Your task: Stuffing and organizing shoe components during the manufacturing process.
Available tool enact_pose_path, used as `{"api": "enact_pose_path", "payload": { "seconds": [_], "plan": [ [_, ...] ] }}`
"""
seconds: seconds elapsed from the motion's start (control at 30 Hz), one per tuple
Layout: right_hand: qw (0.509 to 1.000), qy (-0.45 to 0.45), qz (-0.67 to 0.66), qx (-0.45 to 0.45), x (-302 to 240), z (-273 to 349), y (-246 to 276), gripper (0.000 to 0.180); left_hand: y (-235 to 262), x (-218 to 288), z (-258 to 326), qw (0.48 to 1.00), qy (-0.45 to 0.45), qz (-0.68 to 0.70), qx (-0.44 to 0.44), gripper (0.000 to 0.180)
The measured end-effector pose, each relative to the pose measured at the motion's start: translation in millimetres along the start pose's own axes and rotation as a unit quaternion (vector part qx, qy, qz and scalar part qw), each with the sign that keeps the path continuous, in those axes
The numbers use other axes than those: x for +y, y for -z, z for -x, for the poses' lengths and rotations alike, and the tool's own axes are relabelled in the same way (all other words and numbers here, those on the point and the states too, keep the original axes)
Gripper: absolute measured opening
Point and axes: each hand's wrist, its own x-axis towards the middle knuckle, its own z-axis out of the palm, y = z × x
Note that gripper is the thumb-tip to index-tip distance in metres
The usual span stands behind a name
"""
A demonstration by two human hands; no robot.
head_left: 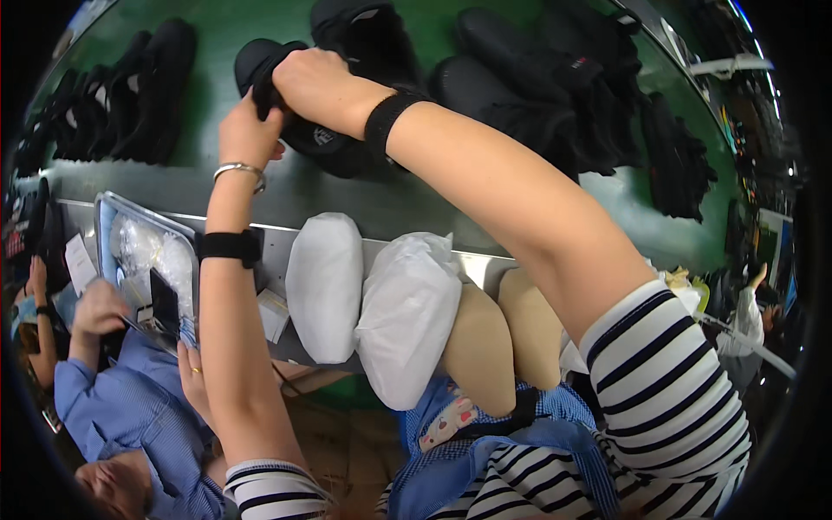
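A black shoe lies on the green work surface in front of me, partly covered by my hands. My left hand pinches a black edge of it, fingertips pointing up. Bent over the shoe's upper part, my right hand has its fingers curled into the black material; their tips are hidden. Just behind it sits another black shoe. Nearer my body are a smooth white shoe-shaped form, a form wrapped in white paper and two beige forms, resting along the bench edge.
Rows of black shoes stand at the left and right. A tray with clear plastic packing sits at the left edge. Beside it a co-worker in a blue checked shirt handles something dark. Another person appears far right.
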Motion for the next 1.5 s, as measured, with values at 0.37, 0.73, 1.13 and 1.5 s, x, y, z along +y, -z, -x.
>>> {"api": "enact_pose_path", "payload": {
  "seconds": [0.37, 0.73, 1.13, 1.5],
  "plan": [
    [0.948, -0.275, 0.148, 0.056, 128.6, 223.2, 214.3, 0.022, 32.5, 8.2, -4.4, 0.908, -0.146, -0.340, 0.197, 0.037],
    [0.905, -0.387, 0.122, -0.124, 279.4, 242.2, 189.9, 0.069, -83.9, 66.2, 15.7, 0.964, -0.215, -0.155, -0.029, 0.055],
    [0.903, -0.397, 0.156, -0.045, 253.4, 321.2, 169.8, 0.039, -140.8, 93.5, 64.9, 0.939, -0.271, -0.185, -0.109, 0.026],
    [0.856, -0.405, 0.303, 0.105, 267.1, 466.0, 253.5, 0.037, -285.2, 240.6, 86.7, 0.913, -0.235, -0.261, -0.205, 0.039]
  ]
}}
